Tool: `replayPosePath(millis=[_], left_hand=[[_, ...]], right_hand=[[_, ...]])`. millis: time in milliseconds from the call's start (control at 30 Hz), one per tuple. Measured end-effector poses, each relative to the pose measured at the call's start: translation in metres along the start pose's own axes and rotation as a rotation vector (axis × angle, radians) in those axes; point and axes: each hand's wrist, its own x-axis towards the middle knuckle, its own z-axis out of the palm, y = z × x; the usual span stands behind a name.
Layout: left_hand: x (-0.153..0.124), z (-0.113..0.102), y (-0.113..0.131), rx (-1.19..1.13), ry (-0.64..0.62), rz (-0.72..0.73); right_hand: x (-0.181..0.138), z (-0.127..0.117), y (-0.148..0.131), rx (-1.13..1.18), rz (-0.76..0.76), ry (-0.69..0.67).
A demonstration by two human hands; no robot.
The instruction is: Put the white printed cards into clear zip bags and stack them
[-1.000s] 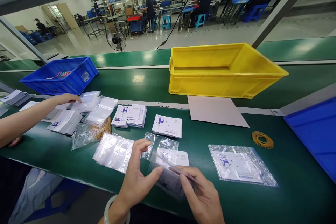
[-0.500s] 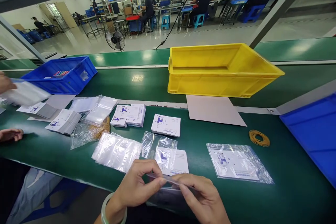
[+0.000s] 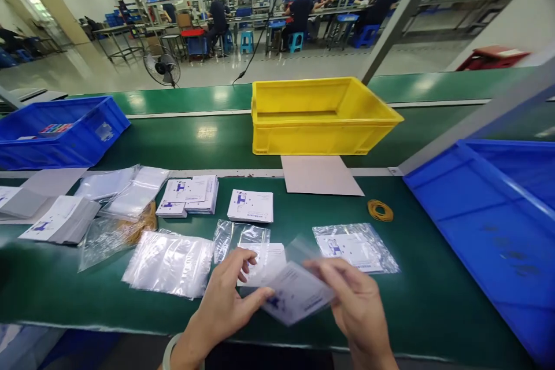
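My right hand (image 3: 353, 295) pinches the edge of a clear plastic bag with a printed white booklet (image 3: 299, 295) inside, tilted and blurred by motion. At the bag's left corner is the thumb of my left hand (image 3: 229, 292); its fingers are spread, and whether the thumb touches the bag I cannot tell. Behind the hands, a clear bag (image 3: 238, 235) partly covers a white booklet (image 3: 271, 257) on the green table. To the right lies another bagged booklet (image 3: 353, 248). A pile of clear bags (image 3: 171, 263) rests left of my left hand.
Booklet stacks (image 3: 250, 206) stand behind, with more booklets (image 3: 60, 219) at left. Rubber bands lie in a bag (image 3: 139, 225) and as a loose bundle (image 3: 380, 210). A yellow bin (image 3: 325, 136), a blue bin (image 3: 99, 133) and a large blue bin (image 3: 477, 231) surround the workspace.
The bag with the booklet has turned from edge-on to showing its printed face. My left fingers have spread from their pinch. The view has swung right; the co-worker's hands at left are gone.
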Motion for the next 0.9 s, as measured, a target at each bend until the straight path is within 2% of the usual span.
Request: replayPosePath(millis=[67, 133, 200, 300, 367, 500, 567, 633, 700, 833, 900], left_hand=[[0.004, 0.015, -0.012, 0.209, -0.014, 0.035], [0.006, 0.032, -0.024, 0.4, -0.05, 0.035], [0.006, 0.047, -0.033, 0.55, -0.085, 0.011], [0.006, 0.056, -0.04, 0.665, -0.104, -0.014], [0.007, 0.053, -0.041, 0.638, -0.123, -0.04], [0.007, 0.036, -0.04, 0.47, -0.162, -0.121], [0.004, 0.028, -0.039, 0.419, -0.156, -0.176], [0.0, 0.021, -0.037, 0.345, -0.138, -0.23], [-0.006, 0.015, -0.037, 0.193, -0.14, -0.293], [-0.015, 0.0, -0.037, -0.207, -0.213, -0.453], [-0.018, -0.009, -0.037, -0.288, -0.203, -0.47]], right_hand=[[0.01, -0.023, 0.009, 0.17, 0.069, 0.333], [0.018, -0.045, 0.018, 0.258, 0.092, 0.585], [0.019, -0.064, 0.027, 0.154, 0.068, 0.715], [0.014, -0.075, 0.041, -0.304, 0.041, 0.759], [0.009, -0.067, 0.049, -0.534, 0.056, 0.644], [0.009, -0.022, 0.063, -0.699, 0.08, 0.121], [0.012, 0.003, 0.067, -0.795, 0.06, -0.03], [0.016, 0.02, 0.07, -0.84, 0.036, -0.099], [0.02, 0.026, 0.071, -0.822, 0.035, -0.134], [0.025, 0.011, 0.074, -0.753, 0.059, -0.166], [0.025, 0.0, 0.073, -0.711, 0.067, -0.172]])
